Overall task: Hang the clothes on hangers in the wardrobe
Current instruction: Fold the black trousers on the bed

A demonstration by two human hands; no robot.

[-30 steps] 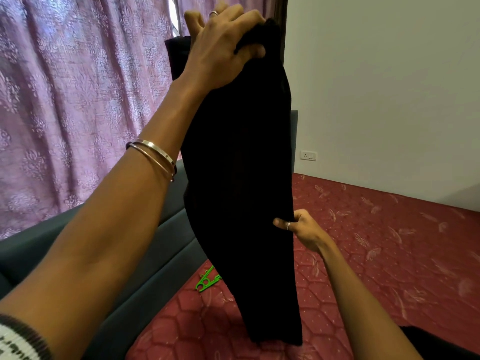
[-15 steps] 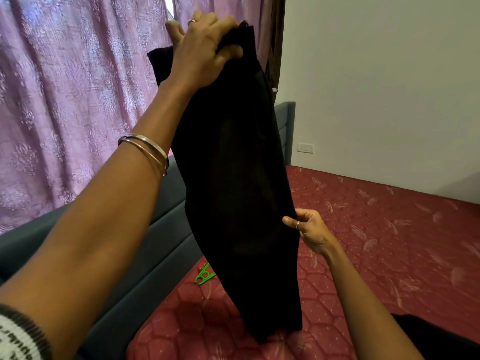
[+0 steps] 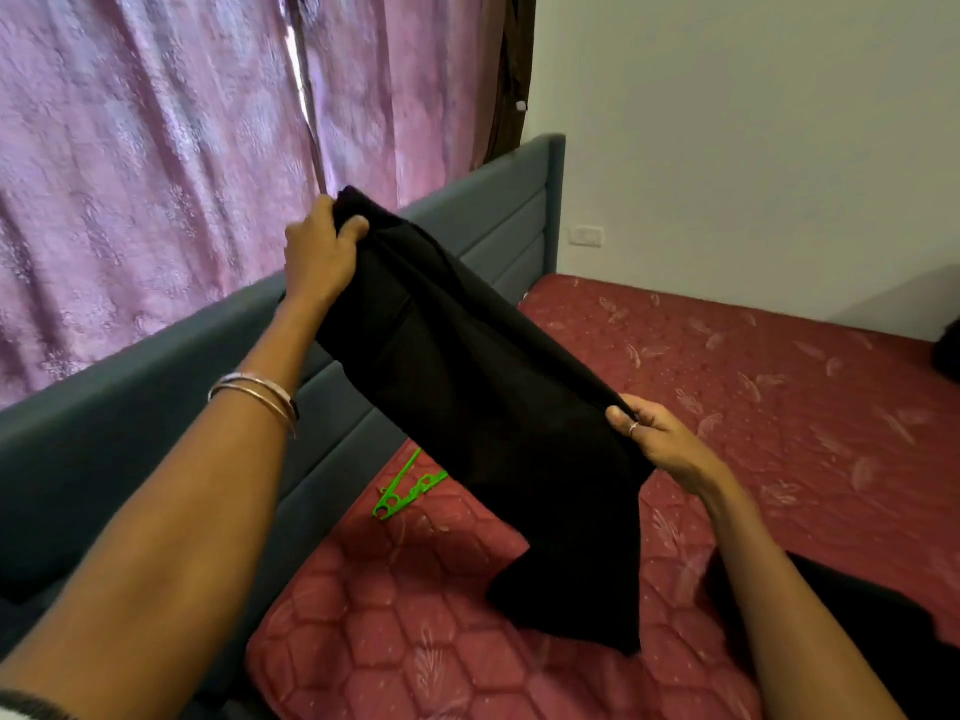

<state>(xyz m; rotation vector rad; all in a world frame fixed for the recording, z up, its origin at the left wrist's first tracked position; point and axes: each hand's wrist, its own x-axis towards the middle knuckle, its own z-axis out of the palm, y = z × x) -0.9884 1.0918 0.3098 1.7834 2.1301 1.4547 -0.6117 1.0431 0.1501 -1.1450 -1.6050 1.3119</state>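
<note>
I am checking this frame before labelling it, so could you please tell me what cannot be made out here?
- Green hanger, head view: its far end is hidden behind the black garment.
- Garment type: folded and dark, no detail shows.
- Left hand fingers: mostly buried in the cloth.
- Dark item beside the right hand's forearm: cut off by the frame edge.
- Wardrobe: not in view.
- Curtain: blurred.

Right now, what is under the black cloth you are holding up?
Under the black cloth lies the red mattress. A green hanger on it pokes out beside the headboard; its far end is covered by the cloth, so I cannot see all of it.
</note>
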